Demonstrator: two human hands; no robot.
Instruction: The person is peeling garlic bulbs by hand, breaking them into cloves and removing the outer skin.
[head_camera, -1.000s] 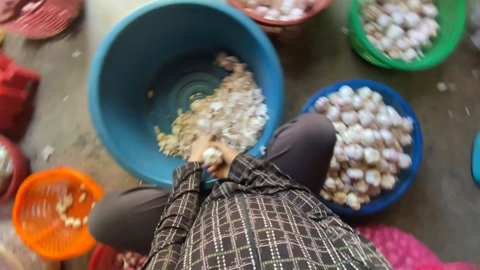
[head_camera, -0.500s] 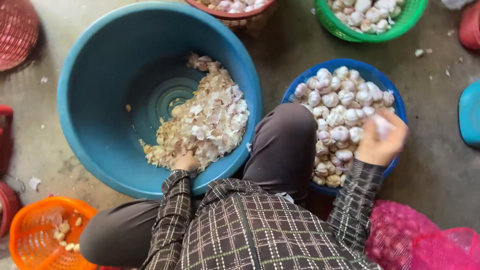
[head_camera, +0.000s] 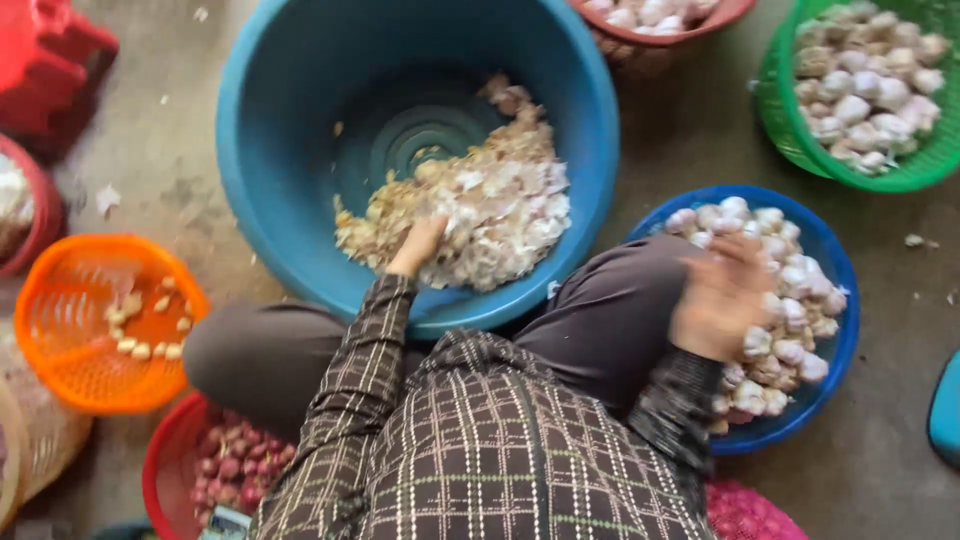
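- Inside the big blue tub (head_camera: 300, 130), toward its near wall, the left hand (head_camera: 418, 243) rests on a heap of garlic skins and loose cloves (head_camera: 480, 215); its fingers dig into the pile, so I cannot tell whether they are spread or pinching anything.
- Right of the tub and touching its rim from outside lies a bent knee in dark trousers (head_camera: 610, 310), and beyond that knee sits a smaller blue bowl (head_camera: 845, 330) filled with whole garlic bulbs (head_camera: 780, 270).
- Over the near-left part of that blue bowl hovers the right hand (head_camera: 722, 295); it is blurred, the fingers seem loosely curled, and whether it holds a bulb I cannot tell.
- Far right of the tub, a green basket (head_camera: 790, 120) holds more whole bulbs.
- Just behind the tub's far rim on the right, a reddish basket (head_camera: 650, 45) also carries pale bulbs.
- Left of the tub stands an orange basket (head_camera: 60, 330) with a few peeled cloves (head_camera: 140, 325) on its bottom.
- Near-left of the tub, below the orange basket, a red basket (head_camera: 165, 465) holds small purple-skinned bulbs, perhaps shallots (head_camera: 230, 465).
- Far left of the tub sits a red plastic stool (head_camera: 50, 60) on the bare concrete floor (head_camera: 140, 170).
- Checked dark sleeves cover both arms down to the wrists.
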